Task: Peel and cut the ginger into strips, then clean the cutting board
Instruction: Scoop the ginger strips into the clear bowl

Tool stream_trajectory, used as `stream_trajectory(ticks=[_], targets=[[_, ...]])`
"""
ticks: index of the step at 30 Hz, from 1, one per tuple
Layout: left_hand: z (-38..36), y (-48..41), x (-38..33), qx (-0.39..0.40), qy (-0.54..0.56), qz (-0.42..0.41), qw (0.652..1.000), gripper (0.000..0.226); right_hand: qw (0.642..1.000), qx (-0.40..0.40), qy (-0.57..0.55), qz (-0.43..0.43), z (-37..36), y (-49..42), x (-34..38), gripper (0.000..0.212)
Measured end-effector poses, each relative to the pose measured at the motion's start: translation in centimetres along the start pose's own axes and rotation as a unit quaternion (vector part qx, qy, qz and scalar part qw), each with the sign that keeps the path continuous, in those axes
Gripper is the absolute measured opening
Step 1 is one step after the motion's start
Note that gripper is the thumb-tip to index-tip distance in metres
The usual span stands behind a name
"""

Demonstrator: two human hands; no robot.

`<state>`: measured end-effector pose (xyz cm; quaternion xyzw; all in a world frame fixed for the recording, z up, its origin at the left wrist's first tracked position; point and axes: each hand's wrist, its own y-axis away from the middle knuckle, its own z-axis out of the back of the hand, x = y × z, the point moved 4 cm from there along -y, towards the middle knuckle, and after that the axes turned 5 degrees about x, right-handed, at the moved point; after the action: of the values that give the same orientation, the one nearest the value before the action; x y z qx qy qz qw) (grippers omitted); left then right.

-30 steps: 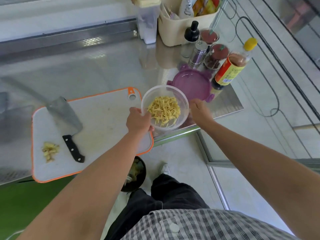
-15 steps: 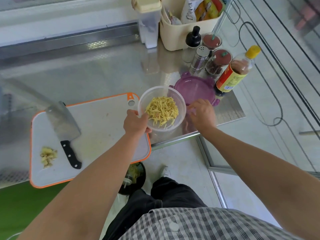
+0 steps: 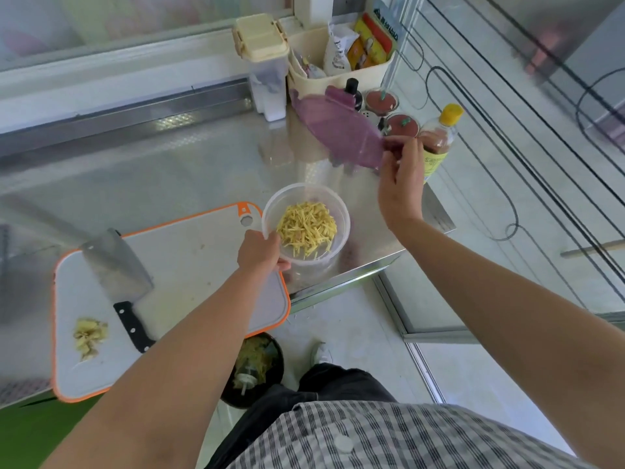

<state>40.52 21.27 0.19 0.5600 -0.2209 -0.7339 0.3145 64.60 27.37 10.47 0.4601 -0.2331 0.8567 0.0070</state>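
A clear plastic bowl full of yellow ginger strips sits by the steel counter's front edge. My left hand grips its near-left rim. My right hand pinches the edge of a purple lid, held tilted in the air above and behind the bowl. To the left lies the white cutting board with an orange rim. A cleaver with a black handle rests on it, next to a small pile of ginger peelings.
Behind the lid stand a beige basket of packets, a lidded canister, spice jars and a yellow-capped sauce bottle. A black waste bin sits on the floor under the counter edge.
My right hand has picked the purple lid up off the counter and raised it, tilted, behind the bowl. My left hand keeps its grip on the bowl.
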Motion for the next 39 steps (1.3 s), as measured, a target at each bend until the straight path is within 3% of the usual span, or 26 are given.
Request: stream_trajectory(ticks=[4, 8, 10, 12, 15, 18, 21, 24, 28, 32, 34, 35, 37, 39], targets=[[0.0, -0.1, 0.0, 0.010, 0.001, -0.004, 1.000, 0.029, 0.977, 0.036, -0.159, -0.136, -0.7, -0.2, 1.0, 0.011], [0.7, 0.4, -0.1, -0.012, 0.020, 0.002, 1.000, 0.023, 0.874, 0.114, -0.327, -0.340, -2.9, 1.6, -0.6, 0.016], [1.0, 0.7, 0.0, -0.014, 0.067, 0.016, 0.998, 0.024, 0.827, 0.173, -0.350, -0.405, -4.0, 3.4, -1.3, 0.020], [1.2, 0.9, 0.2, -0.015, 0.139, 0.025, 0.990, 0.035, 0.803, 0.214, -0.330, -0.449, -4.8, 5.2, -2.1, 0.021], [1.4, 1.5, 0.5, -0.019, 0.239, 0.042, 0.970, 0.064, 0.801, 0.230, -0.301, -0.463, -5.1, 6.3, -3.0, 0.021], [1.4, 1.9, 0.3, -0.002, 0.259, 0.041, 0.965, 0.064, 0.854, 0.259, -0.200, -0.404, -4.9, 5.9, -3.5, 0.019], [1.0, 1.5, 0.2, 0.014, 0.159, 0.015, 0.987, 0.040, 0.896, 0.238, -0.095, -0.363, -4.7, 5.5, -4.7, 0.025], [0.7, 0.8, 0.8, -0.005, 0.106, -0.001, 0.994, 0.031, 0.903, 0.232, -0.061, -0.358, -4.6, 5.8, -5.3, 0.023], [0.7, 0.8, 1.1, -0.023, 0.089, -0.015, 0.996, 0.040, 0.880, 0.268, -0.047, -0.390, -4.6, 6.6, -5.9, 0.040], [0.7, 0.8, 1.3, -0.022, 0.074, -0.009, 0.997, 0.044, 0.840, 0.306, -0.121, -0.432, -4.2, 6.9, -6.2, 0.041], [1.0, 1.1, 0.7, -0.078, -0.051, -0.045, 0.995, 0.054, 0.821, 0.333, -0.128, -0.445, -3.8, 7.1, -6.3, 0.040], [1.2, 1.4, -0.1, -0.124, -0.141, -0.096, 0.978, 0.060, 0.812, 0.346, -0.128, -0.452, -3.7, 7.2, -6.4, 0.040], [0.6, 2.9, -2.6, -0.189, -0.290, -0.254, 0.903, 0.067, 0.800, 0.372, -0.124, -0.453, -3.6, 7.5, -6.4, 0.034], [-1.6, 3.9, -4.2, -0.132, -0.404, -0.334, 0.842, 0.075, 0.788, 0.406, -0.119, -0.447, -3.5, 7.9, -6.2, 0.018]])
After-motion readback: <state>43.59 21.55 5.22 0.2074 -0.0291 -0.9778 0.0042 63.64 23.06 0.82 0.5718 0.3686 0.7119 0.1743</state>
